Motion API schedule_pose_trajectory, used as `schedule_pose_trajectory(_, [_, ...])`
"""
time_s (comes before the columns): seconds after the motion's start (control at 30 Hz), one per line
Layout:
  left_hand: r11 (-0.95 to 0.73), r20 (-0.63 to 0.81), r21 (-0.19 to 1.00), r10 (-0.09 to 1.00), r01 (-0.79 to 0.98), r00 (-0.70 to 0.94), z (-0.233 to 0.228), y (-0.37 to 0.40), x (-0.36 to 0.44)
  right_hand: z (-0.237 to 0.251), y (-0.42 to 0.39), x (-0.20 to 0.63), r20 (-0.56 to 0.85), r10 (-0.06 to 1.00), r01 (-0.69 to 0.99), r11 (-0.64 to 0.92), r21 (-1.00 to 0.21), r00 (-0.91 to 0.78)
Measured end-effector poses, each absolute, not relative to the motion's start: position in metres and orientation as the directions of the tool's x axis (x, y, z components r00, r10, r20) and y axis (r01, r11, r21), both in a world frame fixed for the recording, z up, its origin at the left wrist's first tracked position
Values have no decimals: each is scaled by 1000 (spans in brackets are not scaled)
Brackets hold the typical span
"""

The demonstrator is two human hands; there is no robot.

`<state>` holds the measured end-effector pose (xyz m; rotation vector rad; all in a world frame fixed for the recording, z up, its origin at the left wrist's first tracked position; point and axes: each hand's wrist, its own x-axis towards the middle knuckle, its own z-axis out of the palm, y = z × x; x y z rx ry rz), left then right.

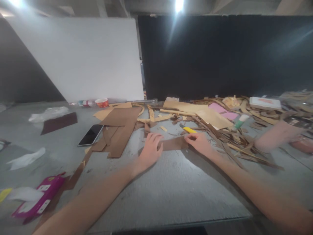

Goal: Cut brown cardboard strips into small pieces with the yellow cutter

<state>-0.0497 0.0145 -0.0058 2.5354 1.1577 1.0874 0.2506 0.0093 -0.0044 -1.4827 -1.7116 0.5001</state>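
A small brown strip, like leather or card, lies between my hands over the grey table. My left hand has its curled fingers closed on the strip's left end. At the right end, my right hand pinches the strip between thumb and forefinger. Just beyond it rests a yellow utility knife. Larger brown sheets lie overlapped to the left of my left hand. The parts of the strip under my fingers are hidden.
A phone, a magenta wipes pack and crumpled white tissue lie to the left. Brown offcuts are heaped on the right, near a green-and-white tube and a blurred pinkish cup. A red paper cup stands at the back.
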Motion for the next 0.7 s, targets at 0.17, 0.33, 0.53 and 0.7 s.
schedule_pose_trajectory(0.17, [-840, 395, 226, 542, 494, 741, -2, -5, -40, -6, 1, 235, 324, 943, 678, 290, -675, -81])
schedule_pose_trajectory(0.33, [-852, 278, 200, 523, 484, 806, -1, -12, -36, -9, 0, 233, 343, 929, 699, 336, -632, -136])
schedule_pose_trajectory(0.53, [-863, 289, 192, 504, 467, 814, -8, -9, -39, -9, 1, 237, 452, 857, 682, 485, -547, -247])
schedule_pose_trajectory(0.7, [-863, 295, 212, 504, 459, 812, -7, -7, -39, -2, -3, 242, 469, 688, 594, 721, -356, -554])
